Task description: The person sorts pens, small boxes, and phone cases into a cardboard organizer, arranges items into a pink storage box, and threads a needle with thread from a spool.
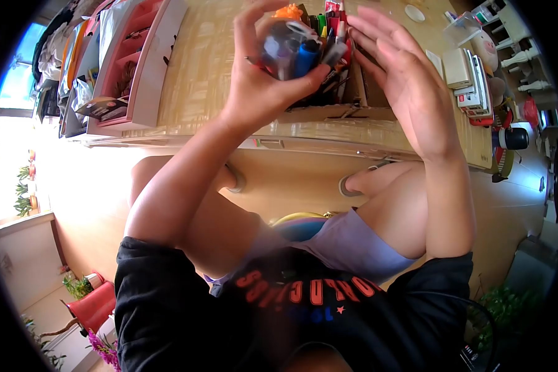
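Observation:
My left hand [257,87] is curled around a clear, rounded cup [280,44], its thumb across the near side. Within that grip show a blue marker [307,57] and a greyish pen [335,54]; the lower part of the bunch is hidden. Behind and below it stands an open cardboard box [369,111] with several upright pens and markers [332,18] inside. An orange item [288,11] is at its far left. My right hand [409,84] is raised at the box's right side, fingers stretched out, holding nothing. Whether it touches the box I cannot tell.
The box stands on a light wooden table [198,56]. At the left is a pink-and-white drawer unit [149,74]. Books [474,84], a clear container [462,30] and a round white lid [415,13] lie at the right. The table's front edge runs above my knees.

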`<action>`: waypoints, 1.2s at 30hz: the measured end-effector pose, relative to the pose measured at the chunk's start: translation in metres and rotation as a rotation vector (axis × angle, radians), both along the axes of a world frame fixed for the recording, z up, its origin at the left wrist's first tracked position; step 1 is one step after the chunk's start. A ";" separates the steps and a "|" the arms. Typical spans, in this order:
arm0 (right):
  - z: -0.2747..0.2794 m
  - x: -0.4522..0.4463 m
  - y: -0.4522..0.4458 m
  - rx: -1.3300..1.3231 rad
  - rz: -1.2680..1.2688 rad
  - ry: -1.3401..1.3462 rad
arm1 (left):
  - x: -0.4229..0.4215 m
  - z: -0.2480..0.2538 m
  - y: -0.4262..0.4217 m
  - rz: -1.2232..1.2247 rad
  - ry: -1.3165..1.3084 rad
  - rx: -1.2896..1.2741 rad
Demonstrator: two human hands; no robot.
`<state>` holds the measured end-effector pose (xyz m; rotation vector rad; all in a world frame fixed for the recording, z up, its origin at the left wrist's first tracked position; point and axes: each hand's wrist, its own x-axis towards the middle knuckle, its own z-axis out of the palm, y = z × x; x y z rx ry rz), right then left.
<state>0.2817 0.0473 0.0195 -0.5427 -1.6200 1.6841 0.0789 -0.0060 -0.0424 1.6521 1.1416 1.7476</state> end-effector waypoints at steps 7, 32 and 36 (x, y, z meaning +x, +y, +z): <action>-0.016 -0.006 -0.008 0.012 -0.004 -0.097 | -0.002 0.012 -0.001 -0.051 0.444 0.044; -0.024 -0.009 0.019 0.096 0.109 -0.166 | 0.017 0.023 -0.018 0.037 0.440 -0.156; -0.038 -0.007 0.025 0.584 -0.014 -0.370 | 0.000 0.021 -0.014 -0.139 0.402 -0.161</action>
